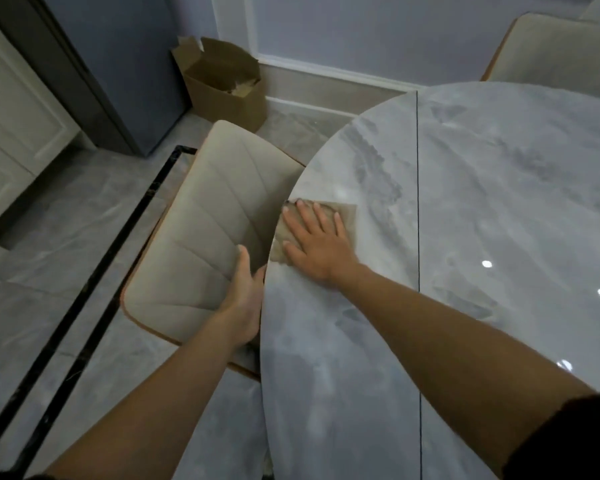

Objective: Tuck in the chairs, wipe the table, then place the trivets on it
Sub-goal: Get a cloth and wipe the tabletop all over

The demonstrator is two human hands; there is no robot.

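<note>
A black sleeve (575,434) covers the person's right upper arm at the bottom right corner of the view, and the bare forearm reaches out over the round, glossy grey marble-patterned table (499,202). The right hand (314,242) lies flat near the table's left edge, fingers straight and spread, palm pressing down on a thin square tan cloth (347,216). The cloth lies on the tabletop at that left edge, one corner reaching the rim. Dull smeared streaks show on the surface beyond the cloth and toward the centre. A thin dark seam (418,168) runs straight across the tabletop, to the right of the hand.

The left hand (245,299) holds the cream padded chair with stitched panels and brown piping (194,237). Its thumb lies on the padded face, and its fingers wrap behind the chair's edge, hidden by the table rim. This chair stands tight against the table's left edge.

A second cream chair (551,53) stands at the table's far edge, its back rising above the rim.

On the grey polished tile floor (66,237), beyond the near chair, an open brown cardboard box (222,81) sits against the pale blue wall. A black inlay strip (94,296) runs along the floor left of the chair.
</note>
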